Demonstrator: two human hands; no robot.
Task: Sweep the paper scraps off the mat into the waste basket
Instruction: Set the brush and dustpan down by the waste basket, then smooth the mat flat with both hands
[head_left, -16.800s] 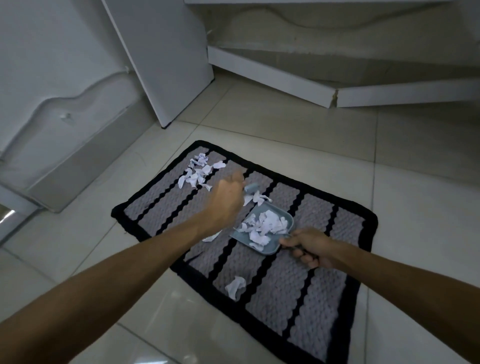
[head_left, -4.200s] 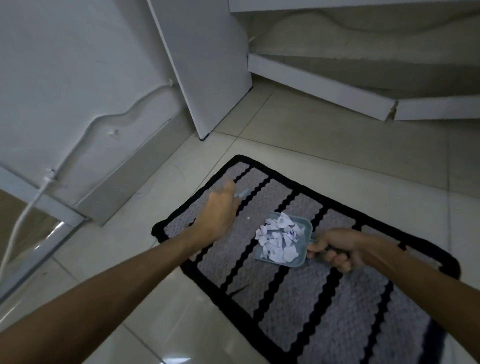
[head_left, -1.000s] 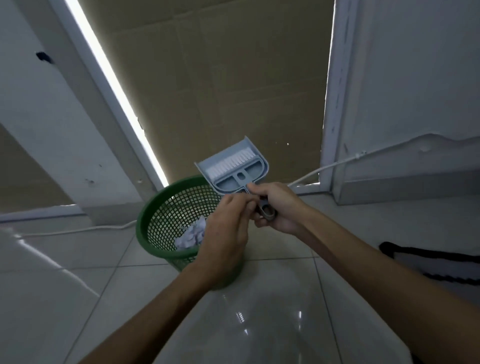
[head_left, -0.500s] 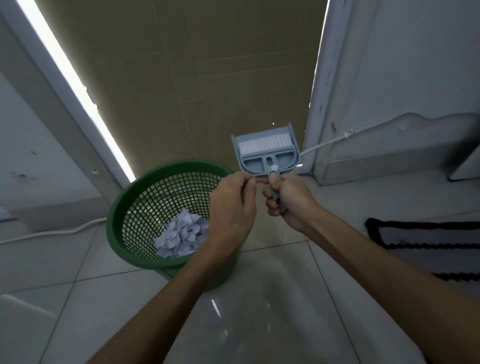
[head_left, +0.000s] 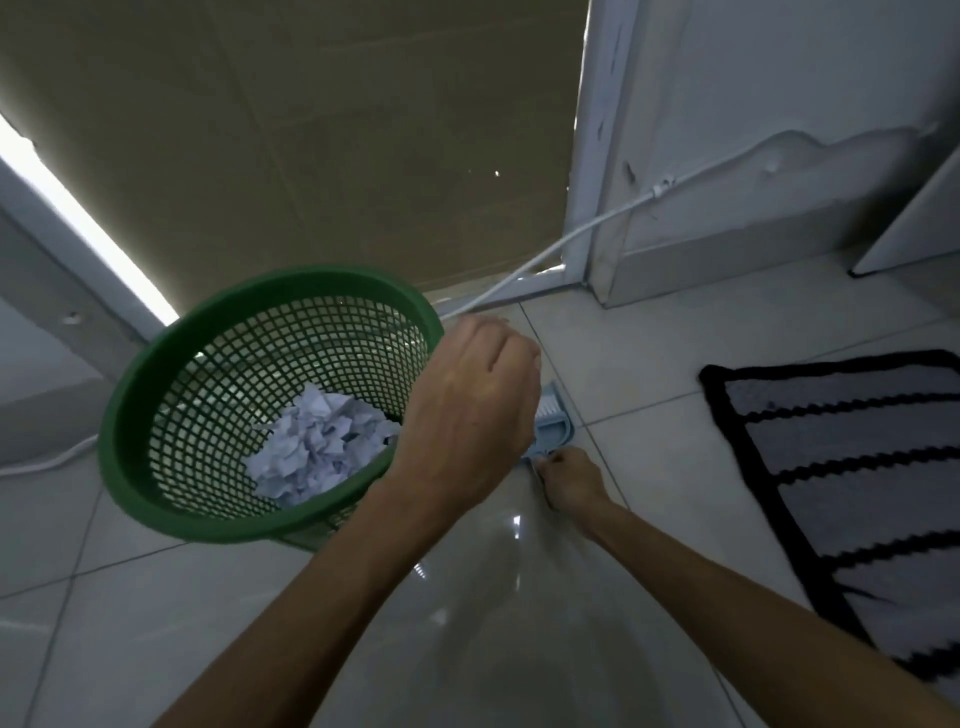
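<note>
A green mesh waste basket (head_left: 156, 395) stands on the tiled floor with a heap of white paper scraps (head_left: 317, 447) in its bottom. Just right of it, a light blue dustpan (head_left: 551, 428) with the brush clipped inside lies low at the floor. My right hand (head_left: 569, 480) grips its handle. My left hand (head_left: 467, 410) hovers higher, in front of the basket's right rim, fingers loosely curled with nothing seen in them. It hides most of the dustpan. The black-and-grey striped mat (head_left: 841, 467) lies at the right, with no scraps on the part in view.
A white cable (head_left: 571, 239) runs from the wall down past the basket's far rim. A white door frame (head_left: 597, 156) and a wall base stand behind. A bright strip of light (head_left: 78, 223) runs at the left. Glossy tiles lie near me.
The dustpan, held up by both hands beside the basket, has come down to the floor in my right hand. My left hand has let go and stays raised. My view has tilted down.
</note>
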